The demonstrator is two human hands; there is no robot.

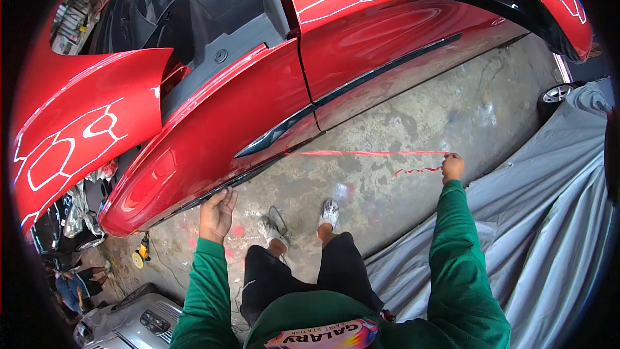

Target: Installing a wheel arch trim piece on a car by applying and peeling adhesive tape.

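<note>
My right hand (453, 167) is closed on a thin red strip (368, 153), held out to the right over the floor. Pulled taut, the strip runs left to the lower side of a glossy red car (258, 103). A short curly tail of it dangles beside my right fist. At the car's dark lower edge (248, 173), my left hand (218, 212) is turned palm up, its fingers partly bent and their tips against the edge. Nothing shows in that palm. Where the strip meets the car is too fine to make out.
Grey sheeting (536, 220) is draped along the right, with a wheel (557, 94) at its far end. A yellow power tool (142, 250) and its cord lie at the lower left. Beyond are a silver car (139, 323) and another person (70, 289). My feet stand on stained concrete (387, 116).
</note>
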